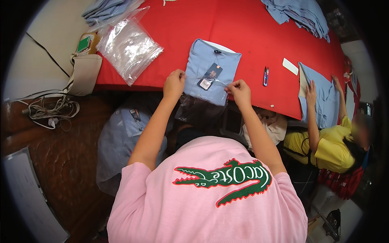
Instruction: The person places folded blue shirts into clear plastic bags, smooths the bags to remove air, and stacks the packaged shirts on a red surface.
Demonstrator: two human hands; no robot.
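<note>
A folded light-blue shirt (227,67) lies at the near edge of the red table, with a dark hang tag (213,71) on its front. Clear plastic, a bag (192,107), covers the shirt's near part and hangs over the table edge. At the shirt's left side my left hand (174,86) is closed, its fingers pinching the bag's edge. My right hand (240,93) pinches the bag's opposite edge between thumb and fingers. The far part of the shirt lies outside the plastic.
Clear bags (127,46) are stacked at the left on the red tablecloth (170,28). Thread snips (266,76) and a white card (290,66) lie to the right. Beyond them, a co-worker (332,146) handles another blue shirt (324,101). More blue shirts (302,16) lie at the far right.
</note>
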